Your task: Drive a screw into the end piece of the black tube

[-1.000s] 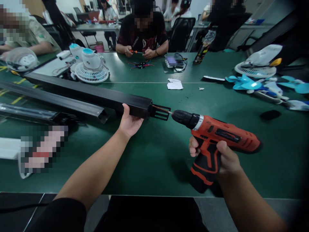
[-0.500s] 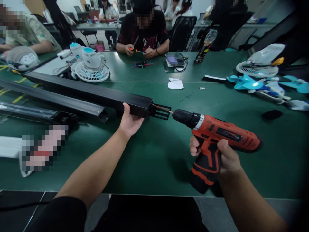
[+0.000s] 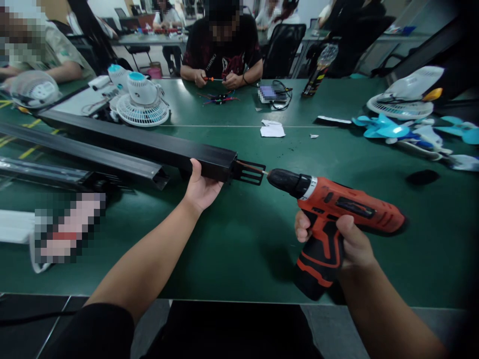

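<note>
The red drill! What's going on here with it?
Someone's right hand grips the red drill. The left hand holds a long black bar near its end, where a slotted plate sticks out. The drill's thin tip is right by the plate; whether it touches is hard to tell. Across the green table, another person holds a screwdriver.

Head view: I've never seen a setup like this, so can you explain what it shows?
There's no robot, just a person's two bare hands, seen by a camera worn on their head, looking forward and down. The left hand holds a black tube near its end, where a slotted plate sticks out. The right hand grips a red drill, its bit pointing toward the plate; whether they touch is hard to tell. On the green table are other bars at left, a fan, blue blades at right, paper and a bottle.
</note>
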`<state>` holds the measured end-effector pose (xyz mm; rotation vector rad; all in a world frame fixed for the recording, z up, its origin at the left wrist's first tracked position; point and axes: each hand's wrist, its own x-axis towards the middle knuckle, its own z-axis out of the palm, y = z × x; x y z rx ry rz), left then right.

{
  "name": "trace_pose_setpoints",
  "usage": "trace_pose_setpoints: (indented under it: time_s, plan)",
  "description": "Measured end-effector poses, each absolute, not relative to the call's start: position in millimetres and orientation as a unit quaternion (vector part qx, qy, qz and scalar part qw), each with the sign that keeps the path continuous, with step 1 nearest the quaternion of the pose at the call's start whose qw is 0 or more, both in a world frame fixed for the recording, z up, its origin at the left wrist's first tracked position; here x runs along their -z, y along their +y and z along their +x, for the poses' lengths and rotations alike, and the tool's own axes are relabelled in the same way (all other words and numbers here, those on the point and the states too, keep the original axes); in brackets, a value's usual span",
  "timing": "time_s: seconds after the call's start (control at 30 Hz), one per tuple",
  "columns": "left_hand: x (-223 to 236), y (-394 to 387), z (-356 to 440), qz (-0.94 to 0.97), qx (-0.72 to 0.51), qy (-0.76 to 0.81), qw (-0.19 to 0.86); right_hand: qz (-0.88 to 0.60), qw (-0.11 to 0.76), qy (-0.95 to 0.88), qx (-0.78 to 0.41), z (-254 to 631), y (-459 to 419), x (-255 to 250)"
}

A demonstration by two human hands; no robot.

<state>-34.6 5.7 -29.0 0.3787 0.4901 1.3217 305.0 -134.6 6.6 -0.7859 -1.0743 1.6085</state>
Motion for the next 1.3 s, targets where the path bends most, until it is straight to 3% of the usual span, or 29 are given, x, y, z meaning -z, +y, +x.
trace_pose_setpoints:
  time_s: [1.3]
  plan:
    - [26.8,5.2,-32.3,0.172,-0.610,0.239,0.736,-0.329,0.494,-0.434,-0.678,307.0,-133.6,-3.5]
